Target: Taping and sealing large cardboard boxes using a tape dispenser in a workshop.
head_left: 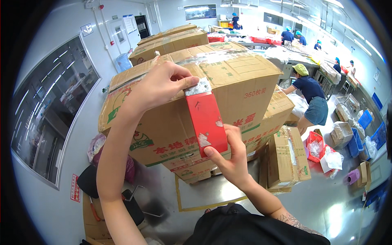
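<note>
The left hand lies on the upper front edge of a large brown corrugated cardboard box sealed with clear tape. Its fingers are bent over and pinch the silvery metal top end of a flat red tape cutter, pressing it against the box face. The cutter hangs slightly tilted down the front of the box, its red paint scuffed white in spots.

The right hand comes up from below. Its thumb sits on the lower edge of the red cutter, and its other fingers curl around the cutter's right side, grasping it from underneath. So both hands hold the same tool, one at each end, flat against the cardboard.

Below the right fingers, more brown cartons are stacked, one of them standing upright on the shiny grey floor, where yellow tape marks a square. Beyond the left fingers, further cartons rest behind the big box.

To the right of the fingers, well apart, a person in a yellow-green cap and dark blue top bends over. Blue and red crates stand near that person.
</note>
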Motion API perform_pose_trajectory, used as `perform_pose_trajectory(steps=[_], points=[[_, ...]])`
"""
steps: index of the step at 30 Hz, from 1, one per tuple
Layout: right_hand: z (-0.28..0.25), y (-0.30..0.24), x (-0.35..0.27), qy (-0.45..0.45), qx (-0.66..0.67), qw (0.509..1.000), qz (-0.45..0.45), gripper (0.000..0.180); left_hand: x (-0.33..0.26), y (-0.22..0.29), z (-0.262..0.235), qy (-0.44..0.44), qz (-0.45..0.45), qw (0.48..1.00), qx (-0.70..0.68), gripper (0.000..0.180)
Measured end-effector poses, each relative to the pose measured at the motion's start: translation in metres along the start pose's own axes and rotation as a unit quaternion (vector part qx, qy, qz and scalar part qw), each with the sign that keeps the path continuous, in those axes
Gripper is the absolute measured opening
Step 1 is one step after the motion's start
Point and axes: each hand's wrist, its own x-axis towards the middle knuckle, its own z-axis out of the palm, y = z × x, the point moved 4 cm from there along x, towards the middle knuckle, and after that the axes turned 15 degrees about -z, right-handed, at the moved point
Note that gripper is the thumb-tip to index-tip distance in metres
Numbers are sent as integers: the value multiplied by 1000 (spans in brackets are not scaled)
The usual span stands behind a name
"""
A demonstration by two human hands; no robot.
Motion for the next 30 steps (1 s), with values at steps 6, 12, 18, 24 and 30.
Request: perform_pose_trajectory(steps=[6,12,18,24,30], points=[[2,-7,9,69,300,944,115,36,2,-6,1,29,1,1000,-2,40],[-3,-21,25,50,349,924,150,31,8,-16,3,7,-16,999,-48,41],[-9,-25,36,90,297,935,172,31,3,-33,10,99,122,978,-135,36],[1,-22,31,116,296,930,183,29,-18,-53,14,-1,105,952,-286,40],[5,0,7,109,286,935,180,29,-32,-58,5,23,147,987,-57,38]])
